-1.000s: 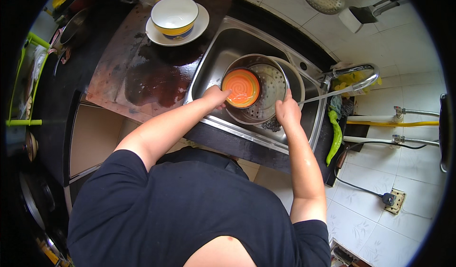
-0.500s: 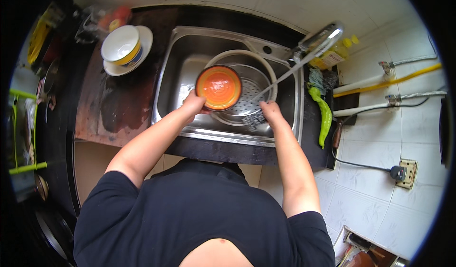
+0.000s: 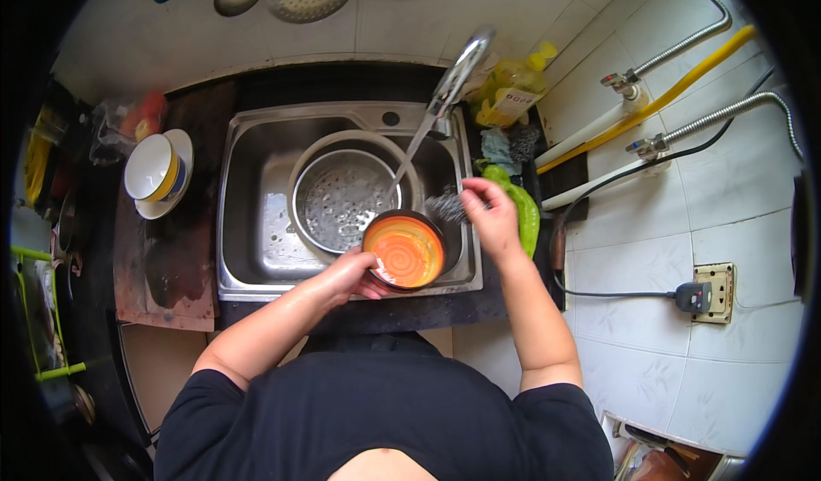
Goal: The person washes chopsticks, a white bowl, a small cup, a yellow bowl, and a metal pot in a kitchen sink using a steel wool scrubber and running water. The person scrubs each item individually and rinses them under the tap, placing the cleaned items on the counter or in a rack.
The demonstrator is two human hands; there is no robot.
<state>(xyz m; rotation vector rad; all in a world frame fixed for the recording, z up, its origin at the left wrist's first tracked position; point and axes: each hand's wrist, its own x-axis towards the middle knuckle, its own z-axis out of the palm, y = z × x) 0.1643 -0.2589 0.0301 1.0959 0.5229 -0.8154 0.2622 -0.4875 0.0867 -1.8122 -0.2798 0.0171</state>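
Observation:
My left hand [image 3: 349, 274] grips an orange bowl [image 3: 402, 254] by its left side, tilted over the sink's front rim. Its inside shows orange and yellow rings, and its edge is dark. Just right of the bowl, my right hand [image 3: 494, 218] pinches a steel wool scrubber [image 3: 446, 207], apart from the bowl. Behind them a steel strainer [image 3: 340, 192] sits inside a pale round basin [image 3: 301, 160] in the metal sink [image 3: 224, 224]. Water runs from the tap [image 3: 459, 75] into the strainer, and its bottom looks wet and bubbly.
A white, yellow and blue bowl [image 3: 150, 169] rests on a plate [image 3: 186, 152] on the left counter. Right of the sink are a yellow bottle [image 3: 511, 92] and green peppers [image 3: 526, 216]. Hoses [image 3: 697, 126] and a plugged-in cable [image 3: 616, 294] run along the right wall.
The orange bowl has come nearer to me, toward the sink's front edge. My right hand has lifted the scrubber away from the strainer to the right. The view has shifted.

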